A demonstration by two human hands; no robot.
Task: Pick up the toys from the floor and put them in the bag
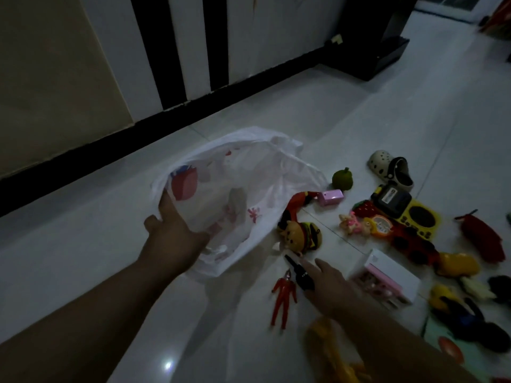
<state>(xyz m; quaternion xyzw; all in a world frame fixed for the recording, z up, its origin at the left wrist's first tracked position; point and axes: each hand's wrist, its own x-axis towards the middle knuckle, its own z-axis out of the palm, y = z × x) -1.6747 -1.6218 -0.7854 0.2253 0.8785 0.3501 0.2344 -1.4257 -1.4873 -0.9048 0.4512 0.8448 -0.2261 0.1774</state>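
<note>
Toys lay scattered over the pale tiled floor (359, 87), nearly all of them beyond and to the outer side of the right hand (329, 286). Largest in play was the thin white plastic bag (237, 189), slumped on the tiles with its mouth held up by the left hand (177, 233), whose fingers pinched the near rim while the rest sagged; nothing bulky showed through it, so the job looked barely begun. That limp film seemed the chief risk: if the pinch slackened, the mouth could fold shut and a dropped toy would slide off onto the floor. Next in size, the burger plush (302, 235) sat just ahead of the right fingertips, touching the bag's edge. Smaller, the red figure (283, 301) lay just inside the right hand. Smallest, a black stick-like toy (300, 275) was under the curled right fingers, apparently gripped, though how firmly I could not tell; a loose hold might let it slip mid-carry.
</note>
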